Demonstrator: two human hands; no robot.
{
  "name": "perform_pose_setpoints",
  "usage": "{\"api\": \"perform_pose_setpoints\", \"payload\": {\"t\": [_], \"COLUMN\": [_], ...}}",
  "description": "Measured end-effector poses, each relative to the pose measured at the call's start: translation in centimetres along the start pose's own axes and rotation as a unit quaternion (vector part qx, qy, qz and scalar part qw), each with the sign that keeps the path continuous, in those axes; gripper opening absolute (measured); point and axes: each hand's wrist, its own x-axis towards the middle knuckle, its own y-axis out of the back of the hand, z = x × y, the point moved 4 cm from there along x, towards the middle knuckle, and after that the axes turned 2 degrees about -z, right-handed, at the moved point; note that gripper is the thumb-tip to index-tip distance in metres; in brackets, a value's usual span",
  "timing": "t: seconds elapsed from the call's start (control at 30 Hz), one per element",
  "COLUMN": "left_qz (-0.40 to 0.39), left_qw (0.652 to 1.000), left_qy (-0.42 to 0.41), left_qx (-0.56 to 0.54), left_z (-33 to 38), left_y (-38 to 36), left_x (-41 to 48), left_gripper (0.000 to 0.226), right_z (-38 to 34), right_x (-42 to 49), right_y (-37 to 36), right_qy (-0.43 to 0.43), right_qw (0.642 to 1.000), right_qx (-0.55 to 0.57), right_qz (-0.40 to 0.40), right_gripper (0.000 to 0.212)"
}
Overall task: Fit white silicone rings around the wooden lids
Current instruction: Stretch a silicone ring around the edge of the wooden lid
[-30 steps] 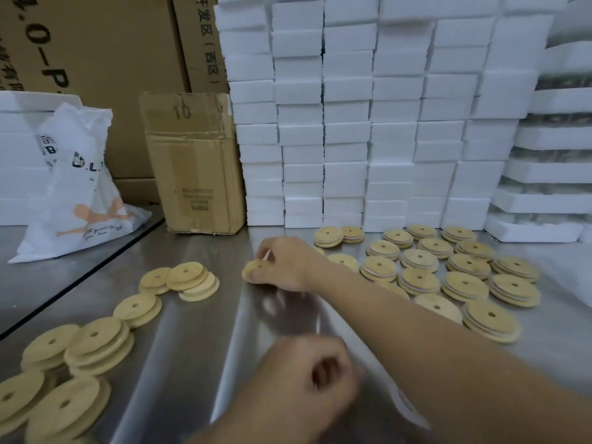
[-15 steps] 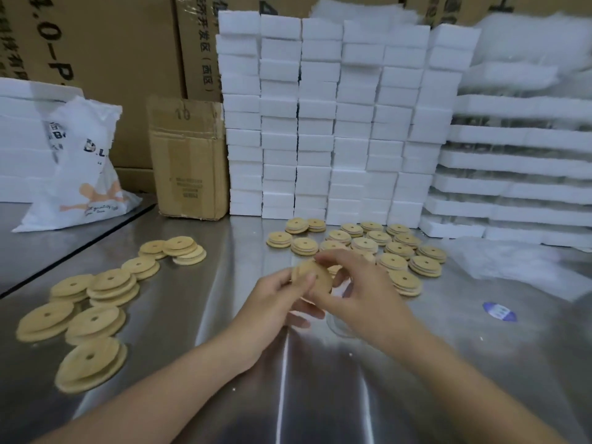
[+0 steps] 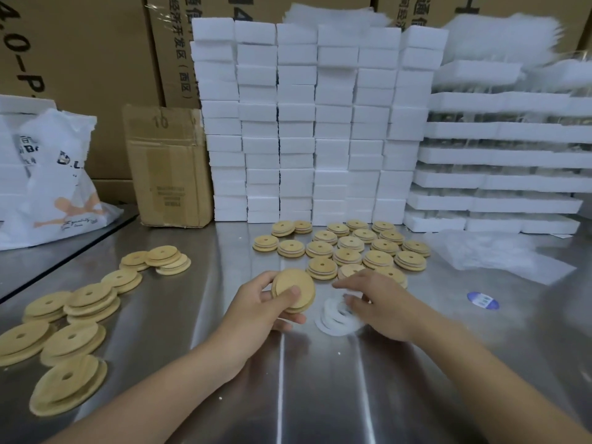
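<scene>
At eight o'clock on the steel worktop (image 3: pixel 320 395), loose lids (image 3: pixel 89 299) lie in low overlapping heaps, each a pale wooden disc with a hole through the middle. Behind them, at ten o'clock, a white plastic bag (image 3: pixel 54 187) slumps beside an upright cardboard box (image 3: pixel 168 165). Near the middle, the left hand (image 3: pixel 256 310) holds one lid (image 3: pixel 293 278) just above the worktop, tilted toward the camera. Its thumb presses on the upper face and the other fingers curl under the edge. At three o'clock of that lid, just beside it, a small pile of white rings (image 3: pixel 333 318) lies flat on the worktop. The right hand (image 3: pixel 381 306) hovers over the right edge of this pile with its fingers bent down toward the rings. Blur hides the tips, so I cannot tell whether they pinch a ring. Past both hands, at twelve to one o'clock, ringed lids (image 3: pixel 347 256) sit in rows of short stacks. White foam blocks (image 3: pixel 294 123) rise in columns behind them. At two o'clock a crumpled clear plastic sheet (image 3: pixel 503 254) lies on the worktop. A round blue sticker (image 3: pixel 482 300) sits at three o'clock, well apart from the right hand.
</scene>
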Motion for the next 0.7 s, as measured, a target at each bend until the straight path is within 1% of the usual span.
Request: {"api": "perform_pose_setpoints", "payload": {"t": [0.07,0.2,0.33,0.47,0.7], "left_qz": [-0.004,-0.011,-0.019,-0.009,-0.006], "left_qw": [1.0,0.999,0.999,0.999,1.0], "left_qy": [0.0,-0.002,-0.002,0.005,0.017], "left_qx": [0.005,0.033,0.035,0.032,0.022], "left_z": [-0.2,-0.4,-0.2,-0.1,0.1], "left_y": [0.0,0.0,-0.2,-0.2,-0.2], "left_x": [0.0,0.1,0.0,-0.1,-0.3], "left_gripper": [0.016,0.016,0.017,0.016,0.014], "right_z": [-0.1,-0.3,-0.6,-1.0,-1.9], "right_x": [0.0,-0.2,-0.8,-1.0,-1.2], "right_y": [-0.4,0.0,0.3,1.0,1.5], "right_qy": [0.001,-0.013,-0.016,-0.008,0.015], "right_qw": [1.0,1.0,0.998,0.995,0.995], "right_qx": [-0.005,0.014,0.034,0.04,0.051], "right_qz": [-0.006,0.023,0.051,0.091,0.088], "right_gripper": [0.034,0.022,0.026,0.02,0.024]}}
